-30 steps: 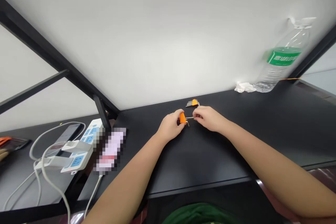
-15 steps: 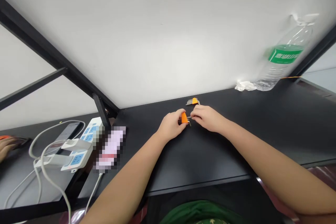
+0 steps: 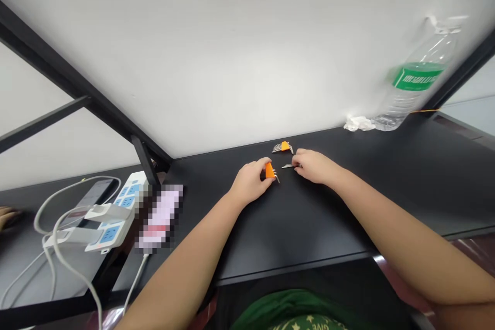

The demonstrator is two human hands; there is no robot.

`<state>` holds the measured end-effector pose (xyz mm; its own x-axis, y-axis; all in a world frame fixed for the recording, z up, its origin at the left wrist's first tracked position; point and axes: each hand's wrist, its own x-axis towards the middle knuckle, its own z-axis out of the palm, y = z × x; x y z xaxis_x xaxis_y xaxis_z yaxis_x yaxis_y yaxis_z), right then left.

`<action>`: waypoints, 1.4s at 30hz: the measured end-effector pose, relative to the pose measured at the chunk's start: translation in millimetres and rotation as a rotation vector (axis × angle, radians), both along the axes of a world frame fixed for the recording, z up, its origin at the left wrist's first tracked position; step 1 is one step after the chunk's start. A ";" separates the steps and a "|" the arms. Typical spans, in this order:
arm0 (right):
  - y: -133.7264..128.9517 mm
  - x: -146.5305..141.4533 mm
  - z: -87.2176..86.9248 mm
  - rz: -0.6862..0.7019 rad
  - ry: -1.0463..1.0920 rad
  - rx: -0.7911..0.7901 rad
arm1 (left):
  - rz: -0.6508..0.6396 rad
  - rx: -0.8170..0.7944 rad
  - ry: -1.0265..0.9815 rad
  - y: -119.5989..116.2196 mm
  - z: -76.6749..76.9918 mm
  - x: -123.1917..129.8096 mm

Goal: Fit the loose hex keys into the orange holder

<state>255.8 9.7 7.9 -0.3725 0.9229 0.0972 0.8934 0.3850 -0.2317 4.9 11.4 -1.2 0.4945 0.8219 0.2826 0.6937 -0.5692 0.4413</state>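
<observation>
An orange hex key holder (image 3: 269,170) is gripped between the thumb and fingers of my left hand (image 3: 250,181), with bent metal key ends sticking out to the right. My right hand (image 3: 312,165) is closed around thin metal hex keys (image 3: 286,166), whose tips point left just above the black table. Behind both hands, near the wall, a second orange holder (image 3: 285,146) lies on the table with several keys in it. The two hands are apart.
A big clear bottle with a green label (image 3: 417,76) stands at the back right beside crumpled white tissue (image 3: 359,123). On the left are a blurred-out phone (image 3: 160,216), a power strip (image 3: 126,206), white cables and a black frame (image 3: 144,157). Another person's hand (image 3: 6,216) shows far left.
My right hand has moved right, away from the orange holder in my left hand, with metal keys in its fingers. The other person's hand has shifted left.
</observation>
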 end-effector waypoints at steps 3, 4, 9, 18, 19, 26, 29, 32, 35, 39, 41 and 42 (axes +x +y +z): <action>1.1 0.0 -2.6 0.011 -0.013 -0.005 | 0.000 0.003 0.001 0.4 0.9 -0.5; 0.5 -1.3 -3.1 0.012 -0.009 0.001 | -0.001 0.004 0.006 0.3 1.3 -0.6; -1.8 -6.0 -2.6 -0.015 0.005 0.036 | 0.001 0.006 0.021 -0.5 2.4 -0.7; -9.6 -16.6 0.3 -0.037 -0.046 -0.032 | 0.013 0.009 0.012 -0.3 1.3 0.3; -10.2 -17.2 0.8 -0.039 -0.037 -0.038 | 0.014 0.010 0.010 -0.6 1.6 0.4; -8.1 -15.0 6.6 0.080 0.227 0.024 | 0.012 -0.015 0.009 -1.8 3.5 0.0; -7.7 -16.8 4.6 0.150 0.313 0.077 | 0.001 -0.017 0.001 -1.0 1.8 -0.2; -8.2 -19.4 1.4 0.213 0.353 0.111 | 0.003 -0.006 -0.012 -0.8 0.6 0.4; -9.2 -19.4 1.8 0.220 0.338 0.123 | 0.010 -0.001 -0.023 -1.0 0.7 1.2; -10.9 -16.1 7.4 0.190 0.320 0.123 | 0.013 -0.004 -0.015 -0.6 0.9 0.6; -12.1 -15.6 9.5 0.203 0.334 0.122 | 0.011 -0.005 -0.007 -0.4 0.7 0.1; -12.7 -16.0 9.9 0.212 0.339 0.120 | 0.008 -0.004 -0.003 -0.5 0.7 0.1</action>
<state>239.8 -3.0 17.8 -0.4817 0.8037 0.3493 0.6724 0.5946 -0.4409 5.0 10.9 -0.5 0.4872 0.8268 0.2811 0.6965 -0.5621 0.4460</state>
